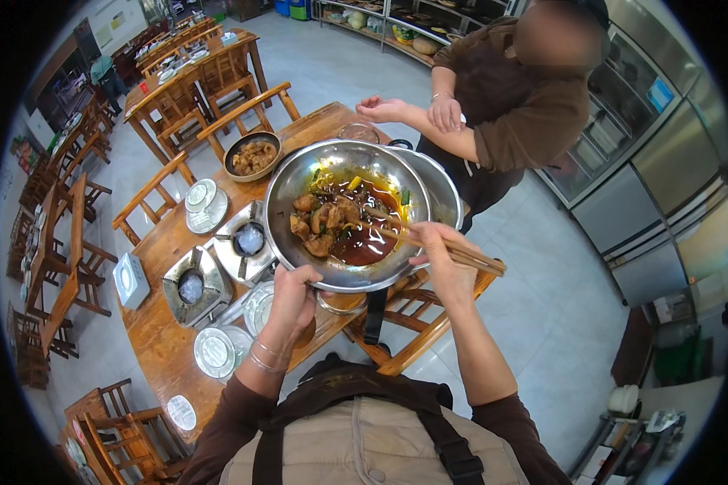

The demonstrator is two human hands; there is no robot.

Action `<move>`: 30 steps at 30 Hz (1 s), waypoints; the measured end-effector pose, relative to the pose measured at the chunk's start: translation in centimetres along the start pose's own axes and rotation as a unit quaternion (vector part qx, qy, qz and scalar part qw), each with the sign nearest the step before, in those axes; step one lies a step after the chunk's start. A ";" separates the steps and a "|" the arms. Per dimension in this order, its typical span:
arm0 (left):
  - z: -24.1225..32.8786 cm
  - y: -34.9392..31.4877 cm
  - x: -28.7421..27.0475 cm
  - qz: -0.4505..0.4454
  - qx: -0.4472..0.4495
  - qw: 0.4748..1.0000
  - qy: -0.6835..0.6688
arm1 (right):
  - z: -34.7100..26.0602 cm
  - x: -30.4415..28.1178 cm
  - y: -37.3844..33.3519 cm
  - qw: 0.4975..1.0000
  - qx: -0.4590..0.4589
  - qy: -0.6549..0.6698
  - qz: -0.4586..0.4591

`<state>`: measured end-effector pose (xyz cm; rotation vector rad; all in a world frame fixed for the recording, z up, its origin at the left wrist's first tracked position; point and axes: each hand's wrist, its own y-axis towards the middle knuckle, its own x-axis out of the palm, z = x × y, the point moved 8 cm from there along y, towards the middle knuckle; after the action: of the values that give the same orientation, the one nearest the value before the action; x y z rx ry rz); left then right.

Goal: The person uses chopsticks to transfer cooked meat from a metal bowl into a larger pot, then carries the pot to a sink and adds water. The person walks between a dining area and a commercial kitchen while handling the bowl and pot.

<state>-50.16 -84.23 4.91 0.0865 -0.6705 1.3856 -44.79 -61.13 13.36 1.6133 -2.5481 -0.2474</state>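
Note:
A wide stainless steel bowl is tilted toward me, with chunks of braised meat gathered at its left and dark red, oily sauce pooled beside them. My left hand grips the near left rim, thumb on top. In my right hand is a pair of long wooden chopsticks, their tips down in the bowl by the meat. Behind the steel bowl, partly covered by it, stands a second metal pot. A dark bowl of meat pieces sits on the wooden table to the left.
Two portable gas stoves and stacked plates with glassware stand on the table, near a tissue box. A co-worker stands at the far right with forearms crossed. A wooden chair is close by my right arm; steel fridges line the right.

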 end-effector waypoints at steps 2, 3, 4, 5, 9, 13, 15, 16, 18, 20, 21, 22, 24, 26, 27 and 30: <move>0.0 0.5 0.6 -0.005 0.003 1.000 0.004 | -1.7 -0.5 -0.2 0.995 -0.100 -0.007 0.021; 0.0 0.7 0.8 -0.012 0.004 1.000 0.008 | -1.7 -0.1 -0.1 0.989 -0.148 -0.019 0.014; -0.1 0.9 1.1 -0.018 0.004 1.000 0.013 | -1.2 0.3 0.1 0.988 -0.146 -0.052 -0.007; -0.2 0.9 1.3 -0.020 0.003 1.000 0.014 | -0.9 0.6 0.4 0.986 -0.143 -0.084 -0.028; -0.1 1.7 1.8 -0.025 0.006 1.000 0.017 | -0.5 0.8 1.1 0.986 -0.139 -0.079 -0.034; -0.3 2.0 1.7 -0.009 0.007 1.000 0.020 | 1.1 -0.1 2.0 0.998 -0.061 -0.011 0.008; -0.5 2.4 1.9 -0.016 0.008 1.000 0.020 | 2.3 -0.4 2.2 1.000 -0.006 0.005 0.012; -0.7 2.5 1.9 -0.019 0.007 1.000 0.020 | 3.0 -0.3 2.2 1.000 0.006 0.023 0.015; -0.7 2.5 2.1 -0.017 0.003 1.000 0.015 | 4.7 0.5 2.3 0.998 0.029 0.060 0.019; -0.8 2.7 2.3 -0.017 0.002 1.000 0.010 | 5.1 1.0 2.2 0.998 0.026 0.057 0.027; -0.9 2.7 2.2 -0.017 0.002 1.000 0.009 | 5.0 1.3 2.2 0.998 0.015 0.047 0.027; -1.0 2.7 2.2 -0.018 0.002 1.000 0.007 | 4.7 1.8 2.1 0.999 0.003 0.037 0.027; -0.9 2.5 2.1 -0.002 0.001 1.000 0.001 | 3.3 2.8 2.0 0.997 -0.066 -0.025 0.013; -1.1 2.4 1.9 -0.002 0.001 1.000 -0.003 | 1.7 4.3 1.5 0.973 -0.186 -0.135 -0.013; -1.4 2.5 1.9 -0.008 0.002 1.000 -0.008 | 0.7 5.0 0.9 0.962 -0.229 -0.147 -0.002; -1.4 2.7 1.6 0.004 0.020 0.999 -0.025 | -0.6 8.3 -1.0 0.892 -0.354 -0.280 -0.023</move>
<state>-52.04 -81.62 3.70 0.1509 -0.6854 1.4088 -47.31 -69.06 13.79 1.4129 -2.2751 -1.6338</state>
